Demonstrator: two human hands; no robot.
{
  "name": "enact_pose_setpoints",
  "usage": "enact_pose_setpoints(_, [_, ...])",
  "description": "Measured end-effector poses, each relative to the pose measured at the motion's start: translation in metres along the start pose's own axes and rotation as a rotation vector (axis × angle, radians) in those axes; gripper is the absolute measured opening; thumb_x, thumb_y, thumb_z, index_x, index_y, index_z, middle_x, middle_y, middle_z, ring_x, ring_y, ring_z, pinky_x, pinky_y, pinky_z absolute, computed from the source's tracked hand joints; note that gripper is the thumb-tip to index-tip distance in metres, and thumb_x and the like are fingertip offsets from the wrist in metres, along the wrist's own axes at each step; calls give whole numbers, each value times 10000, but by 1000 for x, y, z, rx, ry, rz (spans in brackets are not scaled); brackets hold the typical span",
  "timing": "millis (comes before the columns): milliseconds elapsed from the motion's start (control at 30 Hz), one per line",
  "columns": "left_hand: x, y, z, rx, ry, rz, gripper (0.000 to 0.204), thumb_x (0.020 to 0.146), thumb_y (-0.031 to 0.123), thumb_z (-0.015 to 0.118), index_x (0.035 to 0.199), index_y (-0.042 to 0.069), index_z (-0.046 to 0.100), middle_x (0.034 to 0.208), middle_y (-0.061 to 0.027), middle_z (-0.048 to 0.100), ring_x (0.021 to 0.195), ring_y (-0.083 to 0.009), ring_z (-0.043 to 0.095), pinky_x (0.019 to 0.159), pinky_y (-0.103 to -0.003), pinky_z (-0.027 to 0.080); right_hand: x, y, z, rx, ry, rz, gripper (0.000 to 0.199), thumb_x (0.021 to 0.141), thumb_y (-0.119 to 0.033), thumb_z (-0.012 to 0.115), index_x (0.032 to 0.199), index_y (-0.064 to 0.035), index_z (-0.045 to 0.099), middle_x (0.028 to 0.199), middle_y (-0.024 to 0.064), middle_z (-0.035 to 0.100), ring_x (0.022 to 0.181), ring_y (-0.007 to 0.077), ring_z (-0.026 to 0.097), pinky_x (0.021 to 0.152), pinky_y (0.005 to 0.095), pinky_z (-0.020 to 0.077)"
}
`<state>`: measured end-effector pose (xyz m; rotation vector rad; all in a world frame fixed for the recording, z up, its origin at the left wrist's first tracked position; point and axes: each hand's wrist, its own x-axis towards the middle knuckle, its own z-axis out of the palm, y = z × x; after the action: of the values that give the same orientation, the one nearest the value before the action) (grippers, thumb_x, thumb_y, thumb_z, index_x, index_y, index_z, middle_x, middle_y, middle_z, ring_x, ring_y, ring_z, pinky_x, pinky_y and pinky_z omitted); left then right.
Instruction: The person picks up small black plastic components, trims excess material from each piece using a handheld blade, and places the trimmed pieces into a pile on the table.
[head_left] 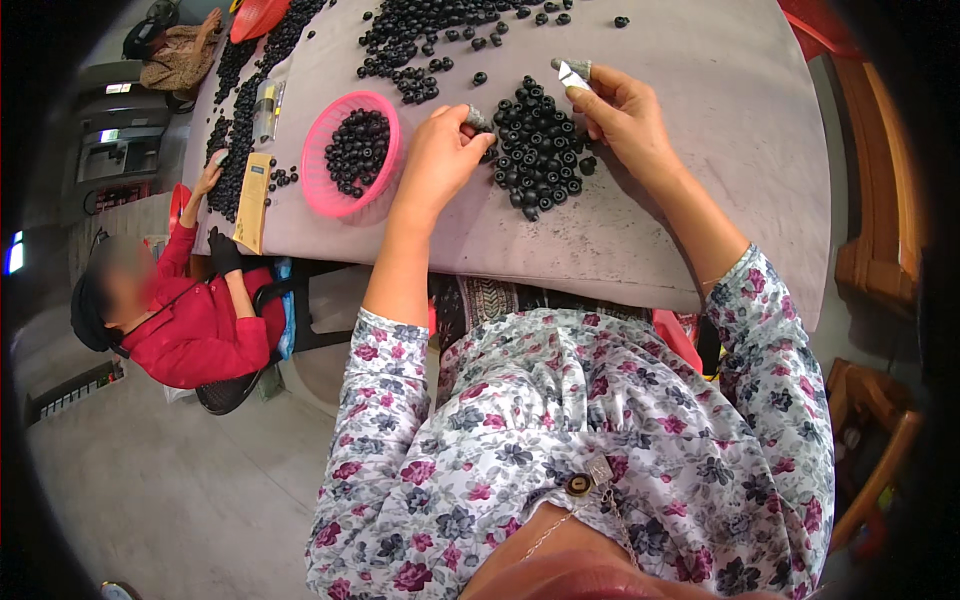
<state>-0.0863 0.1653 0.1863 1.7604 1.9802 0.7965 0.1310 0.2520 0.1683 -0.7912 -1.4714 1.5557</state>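
Note:
A small pile of black, round, bead-like pieces (540,145), several showing a ring-shaped mark, lies on the cloth-covered table (700,130) between my hands. My left hand (437,158) is curled closed at the pile's left edge, a grey cover on its index finger. A black piece shows by its thumb tip; whether the fingers grip it is unclear. Above the pile's right side, my right hand (622,112) pinches a small white flat piece (572,77) between thumb and index finger. That index fingertip also wears a grey cover.
Left of my left hand stands a pink plastic basket (311,165) with more black pieces inside. A larger heap (430,25) spreads along the far side. Beyond the basket lie a tan envelope-like packet (253,205) and a clear packet (267,110). A co-worker in red (200,330) sits at the left.

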Motion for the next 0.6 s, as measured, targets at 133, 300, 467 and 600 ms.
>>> enact_pose_setpoints(133, [-12,-15,-1,-61,74,-33,204,784,110,701,855,-35,577,785,-118,590,649,-195,578,602,-326,468,-3,6,4,18,-5,-4,224,900,-132,644,1052,33,636,751,-24,560,576,27,440,507,193,366])
enact_pose_setpoints(300, [-45,-21,9,-614,192,-172,102,880,110,653,936,30,624,794,-10,620,631,-77,533,589,-238,460,-23,-3,20,16,-56,-92,271,901,-128,642,1112,40,625,797,-27,584,609,20,450,519,190,374])
enact_pose_setpoints(467, [-74,-3,14,-1680,22,-406,106,892,131,664,948,46,638,844,-46,634,706,-108,564,586,-232,472,-57,-27,39,71,-340,-3,360,896,-92,627,1226,40,577,1012,27,646,914,71,569,787,241,485])
enact_pose_setpoints(600, [-83,-13,23,-1792,38,-485,187,902,173,652,1023,34,624,932,-61,666,790,-119,632,755,-287,555,-75,-18,59,106,-445,104,273,893,-115,635,1130,17,602,895,14,630,781,70,552,703,251,481])
